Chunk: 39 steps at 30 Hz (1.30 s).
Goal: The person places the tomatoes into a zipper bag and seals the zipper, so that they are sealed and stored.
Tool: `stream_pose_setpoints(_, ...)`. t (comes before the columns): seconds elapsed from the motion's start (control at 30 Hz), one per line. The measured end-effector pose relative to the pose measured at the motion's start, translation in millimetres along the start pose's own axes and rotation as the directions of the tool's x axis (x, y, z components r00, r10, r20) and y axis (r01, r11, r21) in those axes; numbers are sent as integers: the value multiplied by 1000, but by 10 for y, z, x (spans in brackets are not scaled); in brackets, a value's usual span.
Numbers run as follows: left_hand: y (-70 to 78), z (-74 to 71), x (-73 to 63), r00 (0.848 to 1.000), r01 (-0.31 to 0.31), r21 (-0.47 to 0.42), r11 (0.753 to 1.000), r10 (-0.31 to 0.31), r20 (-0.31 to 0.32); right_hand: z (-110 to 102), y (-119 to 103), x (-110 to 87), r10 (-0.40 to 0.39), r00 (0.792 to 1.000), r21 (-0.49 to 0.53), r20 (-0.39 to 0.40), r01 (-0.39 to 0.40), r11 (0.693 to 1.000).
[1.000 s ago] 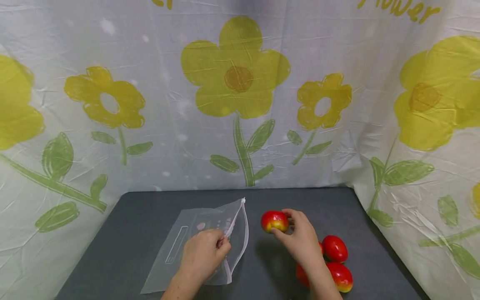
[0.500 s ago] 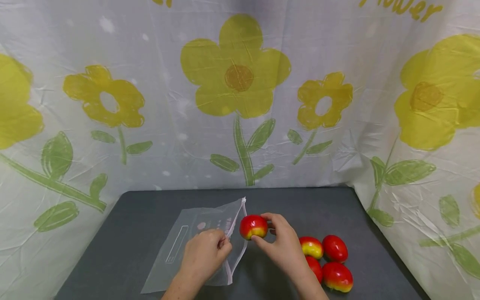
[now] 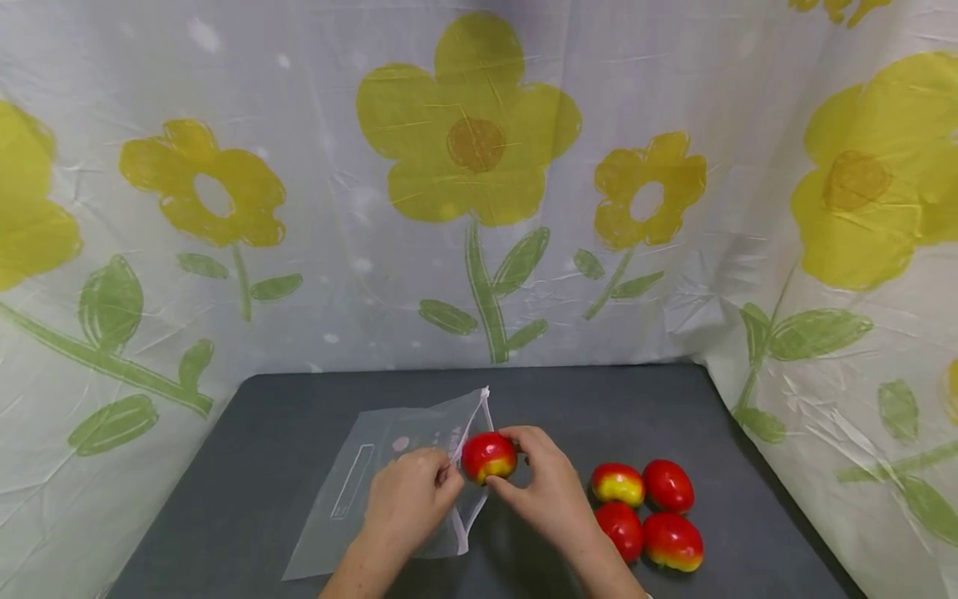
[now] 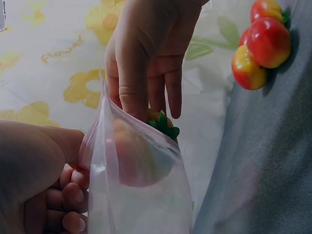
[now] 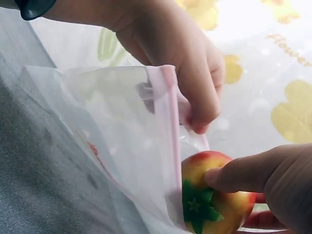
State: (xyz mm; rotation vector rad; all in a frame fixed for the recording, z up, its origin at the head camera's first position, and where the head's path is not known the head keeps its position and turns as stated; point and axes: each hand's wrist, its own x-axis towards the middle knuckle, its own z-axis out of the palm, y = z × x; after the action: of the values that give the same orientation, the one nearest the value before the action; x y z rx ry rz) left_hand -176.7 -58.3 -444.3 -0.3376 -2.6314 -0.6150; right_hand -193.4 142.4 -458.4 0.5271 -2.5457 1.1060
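Note:
A glossy red-and-yellow tomato point(image 3: 489, 456) with a green leafy top is gripped between the thumb and fingers of my right hand point(image 3: 550, 491). It sits at the mouth of a clear zip bag point(image 3: 348, 495), partly behind the plastic in both wrist views. Curled fingers of my left hand point(image 3: 407, 497) pinch the bag's pink zip edge, and the mouth gapes toward the right. In the right wrist view, the tomato's star-shaped green top point(image 5: 199, 204) is partly covered by the bag's edge. The left hand's fingertips are hidden in the head view.
Several similar tomatoes point(image 3: 619, 530) lie close together on the dark table point(image 3: 299, 399), right of my right hand. A white curtain point(image 3: 329, 283) printed with yellow flowers hangs behind and along the sides of the table.
My right hand has carried the tomato leftward, from beside the bag to its mouth. The left hand keeps its pinch on the bag's edge. The head view has tilted slightly downward.

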Motion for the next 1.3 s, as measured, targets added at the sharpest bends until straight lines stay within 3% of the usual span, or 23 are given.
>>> stream_pose_setpoints(0.27,-24,-11,-5,1000,30,-29,999,-30,-1,60,-15,7,-30,999,-4,44,30,1000)
stream_pose_setpoints(0.7,-21,-43,-17,999,-5,-24,1000,4,-44,132,-76,-9,-35,994,-31,101,39,999)
stream_pose_setpoints(0.87,-14,-55,-14,996,-25,-26,999,23,-81,159,-70,21,-78,990,-28,119,82,996)
stream_pose_setpoints(1.03,8,-52,-13,994,-37,-20,999,35,-103,201,-48,54,-134,976,-48,174,144,988)
stream_pose_setpoints(1.3,31,8,-33,985,-89,-46,995,81,-153,279,-31,149,-153,935,-60,319,182,982)
